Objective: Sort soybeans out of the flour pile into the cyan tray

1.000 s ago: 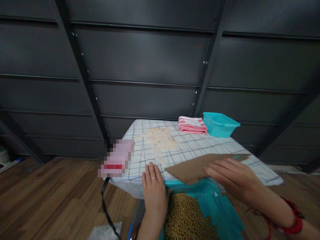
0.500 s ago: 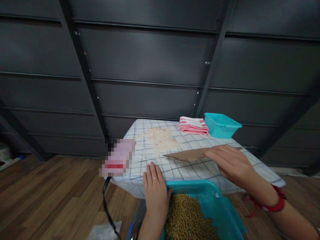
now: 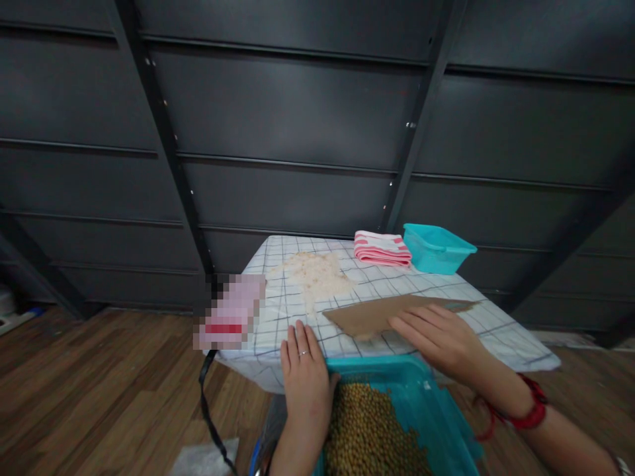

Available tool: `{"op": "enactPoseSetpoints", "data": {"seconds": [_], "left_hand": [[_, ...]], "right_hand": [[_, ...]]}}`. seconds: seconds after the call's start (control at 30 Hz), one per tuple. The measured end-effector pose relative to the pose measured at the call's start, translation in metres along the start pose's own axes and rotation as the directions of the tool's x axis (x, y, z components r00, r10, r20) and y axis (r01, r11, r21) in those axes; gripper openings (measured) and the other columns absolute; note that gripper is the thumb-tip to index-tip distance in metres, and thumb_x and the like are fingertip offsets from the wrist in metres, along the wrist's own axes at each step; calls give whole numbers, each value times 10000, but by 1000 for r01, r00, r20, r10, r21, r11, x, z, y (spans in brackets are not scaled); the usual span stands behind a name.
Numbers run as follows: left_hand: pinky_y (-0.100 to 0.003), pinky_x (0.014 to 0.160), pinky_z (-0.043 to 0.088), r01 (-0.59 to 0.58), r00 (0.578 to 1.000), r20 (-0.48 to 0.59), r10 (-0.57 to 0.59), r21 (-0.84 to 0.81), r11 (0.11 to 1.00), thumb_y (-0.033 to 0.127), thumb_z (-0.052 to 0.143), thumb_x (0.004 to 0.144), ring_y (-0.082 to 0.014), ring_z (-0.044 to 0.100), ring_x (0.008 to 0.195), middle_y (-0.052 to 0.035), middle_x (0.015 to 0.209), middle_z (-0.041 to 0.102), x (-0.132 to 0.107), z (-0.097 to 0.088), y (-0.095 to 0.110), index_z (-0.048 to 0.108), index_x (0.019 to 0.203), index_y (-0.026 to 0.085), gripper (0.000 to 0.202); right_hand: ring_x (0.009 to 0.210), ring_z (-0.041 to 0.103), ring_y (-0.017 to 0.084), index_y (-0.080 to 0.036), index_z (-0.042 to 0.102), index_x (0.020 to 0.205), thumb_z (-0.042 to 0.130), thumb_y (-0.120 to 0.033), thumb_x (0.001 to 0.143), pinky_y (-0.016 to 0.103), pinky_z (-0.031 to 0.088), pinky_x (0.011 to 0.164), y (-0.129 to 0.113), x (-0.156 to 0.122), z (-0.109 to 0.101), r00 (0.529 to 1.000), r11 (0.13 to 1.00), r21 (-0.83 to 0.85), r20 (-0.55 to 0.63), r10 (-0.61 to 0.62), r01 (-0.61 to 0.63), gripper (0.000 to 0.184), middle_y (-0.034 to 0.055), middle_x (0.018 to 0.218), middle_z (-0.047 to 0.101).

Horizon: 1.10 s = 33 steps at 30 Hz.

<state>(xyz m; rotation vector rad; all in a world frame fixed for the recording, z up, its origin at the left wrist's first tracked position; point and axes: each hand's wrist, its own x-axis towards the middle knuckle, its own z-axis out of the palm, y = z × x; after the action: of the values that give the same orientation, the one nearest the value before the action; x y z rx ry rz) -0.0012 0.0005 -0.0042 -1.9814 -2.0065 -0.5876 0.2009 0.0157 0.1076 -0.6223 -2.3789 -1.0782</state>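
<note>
My left hand lies with its fingers stretched out over the table's front edge, its thumb beside the rim of a teal plastic tub. Inside the tub is a heap of small round yellowish-brown beans or seeds. My right hand is closed on a long brown piece of cardboard, fingers on top and thumb hidden. The cardboard rests low over the tablecloth, its broad face turned up. A patch of pale powdery or flaky stuff is spread on the cloth beyond my hands.
A folded pink-and-white towel and a smaller turquoise basin sit at the back right. On the left edge lies a blurred pink object with a black cord hanging down. A dark panelled wall rises behind the table.
The cardboard has tipped from nearly edge-on to flatter, showing more of its face. My right hand has shifted slightly left and toward me. My left hand stays at the table's edge.
</note>
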Motion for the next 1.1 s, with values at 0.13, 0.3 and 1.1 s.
{"op": "enactPoseSetpoints", "data": {"seconds": [0.13,0.3,1.1], "left_hand": [[-484,992,323,-15,1000,3,15,-9,1000,276,633,625,-338,363,1219,-243,1312,406,0,1,0,421,1220,14,684],[-507,979,325,-17,999,-28,16,-27,999,267,580,652,-333,351,1228,-232,1313,413,-1,6,-3,403,1241,60,649],[-484,969,369,9,1000,-6,-10,-41,999,218,672,554,-346,391,1194,-230,1291,425,2,0,-1,453,1194,10,707]], "right_hand": [[771,570,153,-146,546,943,356,1,795,291,442,675,9,-1,-1,999,1000,10,-49,16,-16,283,53,799,654],[732,554,125,-177,548,933,333,-36,817,270,427,665,2,-10,-17,997,991,115,41,65,-69,282,21,791,650],[673,519,141,-117,581,892,337,-59,849,280,376,626,-18,42,16,999,998,47,-5,-35,35,254,49,749,635]]}}
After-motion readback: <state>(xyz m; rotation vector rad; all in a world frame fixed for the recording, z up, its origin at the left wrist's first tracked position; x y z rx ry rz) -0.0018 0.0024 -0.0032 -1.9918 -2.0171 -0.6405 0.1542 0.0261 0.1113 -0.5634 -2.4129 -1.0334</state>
